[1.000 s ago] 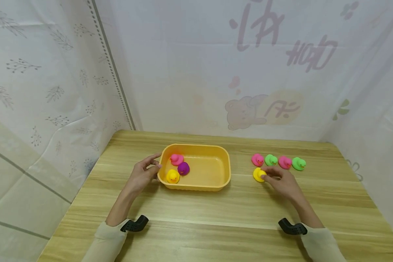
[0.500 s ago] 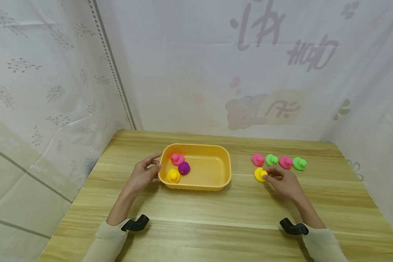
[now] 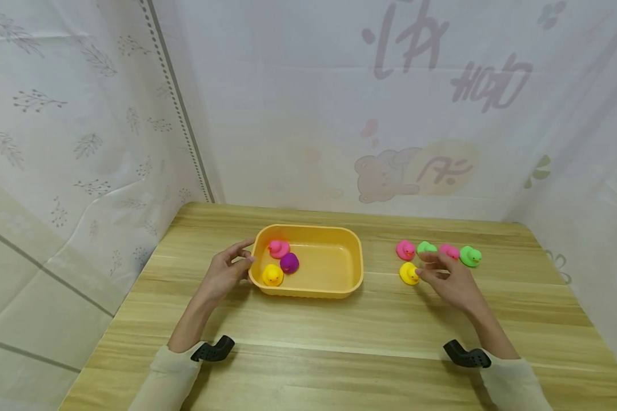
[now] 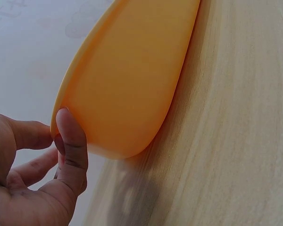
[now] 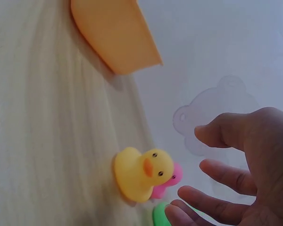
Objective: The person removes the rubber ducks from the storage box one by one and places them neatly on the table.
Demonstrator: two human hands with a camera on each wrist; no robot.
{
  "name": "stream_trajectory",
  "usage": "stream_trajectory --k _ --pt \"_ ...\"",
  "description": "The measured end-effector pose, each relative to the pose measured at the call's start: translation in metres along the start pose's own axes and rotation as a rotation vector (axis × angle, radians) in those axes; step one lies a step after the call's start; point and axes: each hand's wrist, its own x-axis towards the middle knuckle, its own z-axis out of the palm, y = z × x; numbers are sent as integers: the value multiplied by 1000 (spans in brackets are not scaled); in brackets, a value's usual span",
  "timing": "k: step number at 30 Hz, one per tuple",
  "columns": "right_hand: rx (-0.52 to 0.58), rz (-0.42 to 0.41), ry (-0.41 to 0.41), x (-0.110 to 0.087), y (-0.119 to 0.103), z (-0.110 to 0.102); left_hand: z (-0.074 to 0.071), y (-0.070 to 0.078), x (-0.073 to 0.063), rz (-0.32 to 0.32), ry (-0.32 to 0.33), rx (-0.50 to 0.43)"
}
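My left hand [image 3: 228,273] pinches the left rim of a yellow-orange plastic tub [image 3: 334,295], thumb and fingers at its edge, as the left wrist view shows up close. A pink toy duck [image 3: 280,249], a purple toy duck [image 3: 289,263] and a yellow toy duck [image 3: 272,275] sit in the tub's left end. To the right of the tub, another yellow duck [image 5: 134,176] stands upright on the table. Beside it is my right hand [image 3: 453,282], its fingers parted and apart from the duck in the right wrist view, with nothing held.
Behind that yellow duck runs a row of ducks: a pink duck [image 3: 405,250], a green duck [image 3: 425,247], a second pink duck [image 3: 449,251] and a second green duck [image 3: 470,256]. The wooden table [image 3: 308,354] meets a printed cloth [image 3: 288,114] at the back.
My right hand has let go of the yellow duck and drawn slightly up and to the right, now covering part of the row. The duck stays put; my left hand keeps its place at the tub.
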Motion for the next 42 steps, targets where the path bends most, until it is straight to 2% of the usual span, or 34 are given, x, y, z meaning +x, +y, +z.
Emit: stream_trajectory --k 9,16,31,42 --pt "20 -15 -20 2 -16 -2 0 1 0 2 4 13" --pt "44 -32 -55 12 -39 -1 -1 2 -1 5 11 3" --pt "98 -123 -129 29 -80 12 0 0 0 2 4 -8" --pt "161 -174 -216 43 -104 32 1 -1 1 12 -3 -21"
